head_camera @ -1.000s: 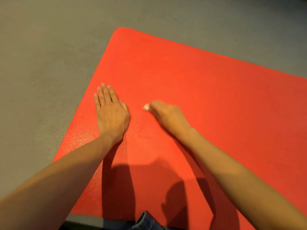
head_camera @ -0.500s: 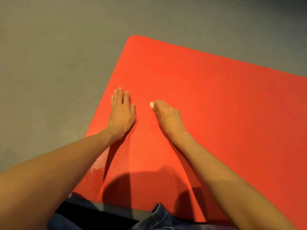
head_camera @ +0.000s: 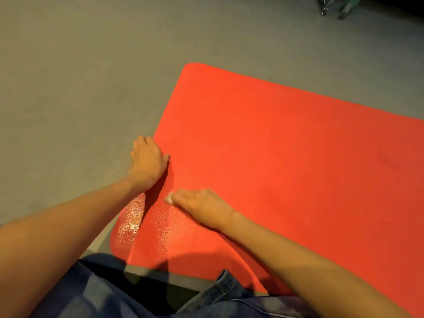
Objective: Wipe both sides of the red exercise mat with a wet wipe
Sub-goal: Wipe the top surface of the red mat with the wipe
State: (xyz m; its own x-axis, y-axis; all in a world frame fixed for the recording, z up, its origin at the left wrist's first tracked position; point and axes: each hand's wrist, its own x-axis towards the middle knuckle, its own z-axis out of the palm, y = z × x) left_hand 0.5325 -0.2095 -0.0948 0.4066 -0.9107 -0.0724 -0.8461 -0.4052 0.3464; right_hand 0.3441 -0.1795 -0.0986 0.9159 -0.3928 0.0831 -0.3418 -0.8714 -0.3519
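The red exercise mat lies flat on the grey floor, its near left corner glistening wet. My left hand sits across the mat's left edge. Its thumb lies on top of the mat and its fingers curl down over the edge, their tips hidden. My right hand lies flat on the mat just right of the wet patch. It presses a small white wet wipe, which peeks out past the fingertips; the rest of the wipe is hidden under the hand.
Grey floor surrounds the mat on the left and far side. My knees in blue jeans are at the mat's near edge. Blurred green and metal objects stand at the far top right.
My left hand slid left off the mat's surface to its left edge and curled over it. My right hand with the wipe drew back toward me. The view shifted left.
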